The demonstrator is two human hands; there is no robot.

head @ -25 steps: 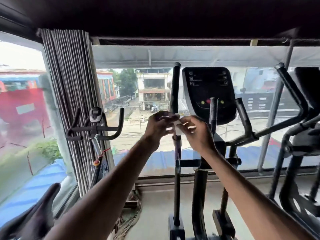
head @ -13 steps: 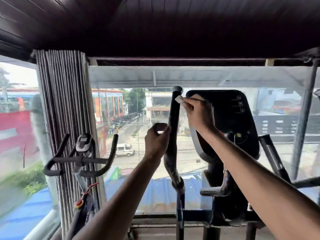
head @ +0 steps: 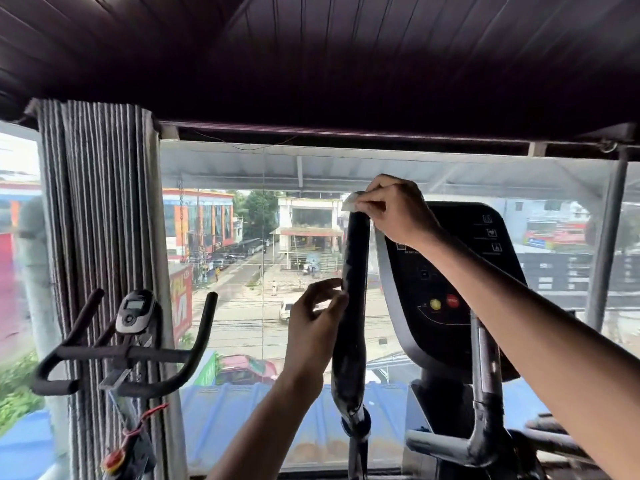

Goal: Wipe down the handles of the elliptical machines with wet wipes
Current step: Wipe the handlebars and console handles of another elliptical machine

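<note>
The small wet wipe [head: 349, 203] is pinched under the right hand's [head: 394, 211] curled fingers on the very top of the black handle [head: 350, 306], just right of centre frame. The left hand [head: 311, 329] sits lower at the handle's left edge, fingers loose, barely touching and gripping nothing. With so little steadying it, I'd say the handle could swing away under the push, or the wad could slip off the rounded tip. The handle stands near upright, its long axis rising from lower centre to a free end tipped slightly right.
</note>
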